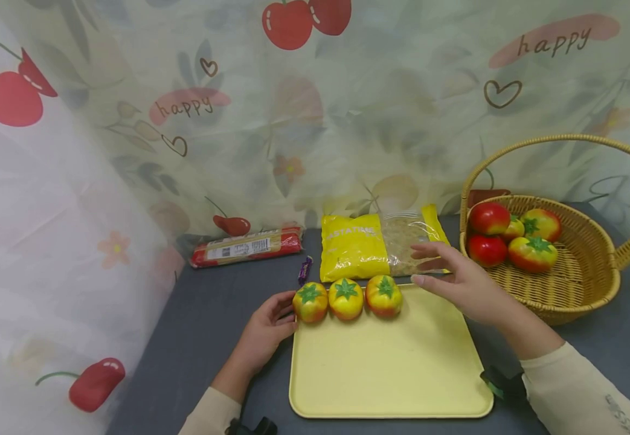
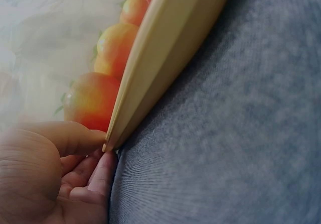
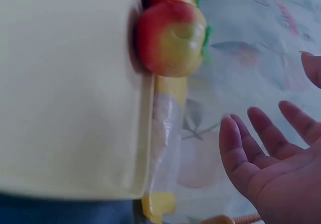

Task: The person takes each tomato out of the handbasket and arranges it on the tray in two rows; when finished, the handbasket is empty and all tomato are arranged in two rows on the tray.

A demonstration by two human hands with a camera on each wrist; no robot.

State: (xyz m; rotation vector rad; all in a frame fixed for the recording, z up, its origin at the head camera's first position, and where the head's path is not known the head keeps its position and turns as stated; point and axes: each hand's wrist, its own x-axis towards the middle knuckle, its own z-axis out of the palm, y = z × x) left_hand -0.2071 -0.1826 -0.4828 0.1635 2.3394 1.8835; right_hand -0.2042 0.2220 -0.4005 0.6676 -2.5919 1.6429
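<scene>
**Along the far edge of a tray (image 1: 385, 368), three tomatoes (image 1: 345, 299) are set in a row**

By a printed curtain (image 1: 347, 139), a grey desk (image 1: 222, 320) is backed along its far edge and bordered on its left. At the far left corner of the desk, a red packet (image 1: 246, 246) is laid; close behind the tray, a yellow bag (image 1: 354, 244) is laid flat, and a small purple candy (image 1: 305, 270) is set between packet and tray. Toward the far right corner, a basket (image 1: 586, 272) is stood, with fruits (image 1: 513, 229) grouped in its left part.

The tray's far left corner is occupied by one tomato. From there the row is carried rightward, side by side, past the middle of the far edge and short of the far right corner. Between the row and the near edge, the tray's plain floor is exposed. Grey desk is seen along its left edge and, on the right, between tray and basket.

Near the far left corner, the tray's rim is pinched between thumb and fingertips of the left hand (image 1: 266, 329); whether the nearest tomato is touched cannot be told. By the far right corner, the right hand (image 1: 458, 284) is held raised, fingers spread and slightly bent. Its fingertips are separated from the rightmost tomato by a gap.
</scene>
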